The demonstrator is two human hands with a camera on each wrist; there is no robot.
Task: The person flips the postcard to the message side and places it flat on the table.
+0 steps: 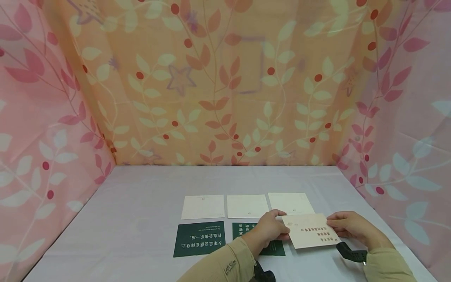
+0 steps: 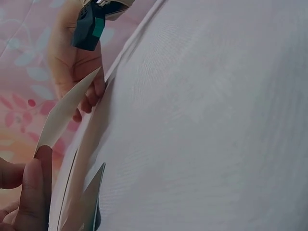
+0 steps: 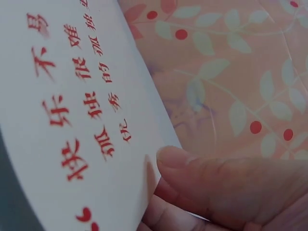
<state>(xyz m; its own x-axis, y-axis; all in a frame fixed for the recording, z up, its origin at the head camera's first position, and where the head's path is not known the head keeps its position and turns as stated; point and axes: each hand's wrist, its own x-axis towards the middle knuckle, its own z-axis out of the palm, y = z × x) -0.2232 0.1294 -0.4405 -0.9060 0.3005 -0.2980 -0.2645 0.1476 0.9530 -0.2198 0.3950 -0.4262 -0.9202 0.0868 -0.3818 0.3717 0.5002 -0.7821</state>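
1. Red-lettered card held between both hands, off the white tabletop, at the right end of the layout, lettered face up.
2. Left hand: thumb and fingers pinch the card's left edge.
3. Right hand: clamped on the opposite edge, thumb on the lettered face, fingers beneath.
4. Beyond, three pale cards lie in a row, slightly apart.
5. Nearer me, two dark green cards; the left forearm partly covers the right-hand one.
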